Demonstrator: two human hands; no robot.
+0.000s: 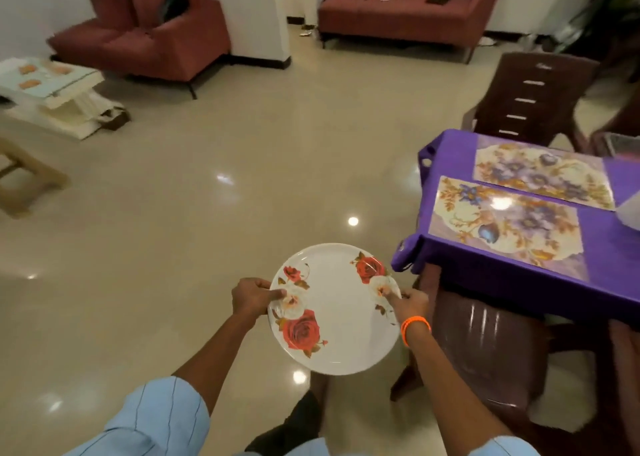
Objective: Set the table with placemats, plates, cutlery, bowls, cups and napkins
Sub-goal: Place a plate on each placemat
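A white plate (341,320) printed with red roses is held level over the floor, left of the table. My left hand (251,298) grips its left rim, thumb on top. On the right rim my right hand (410,305), with an orange band at the wrist, pinches the plate. The table (512,282) at the right wears a purple cloth. Two floral placemats lie on it side by side: the near placemat (509,223) and the far placemat (543,171). No dishes stand on the mats.
A dark brown chair (485,345) stands at the table's near side, right beside the plate. Another brown chair (533,99) stands at the far end. Red sofas (405,9) line the back wall. A low white table (52,85) sits at the far left on the glossy floor.
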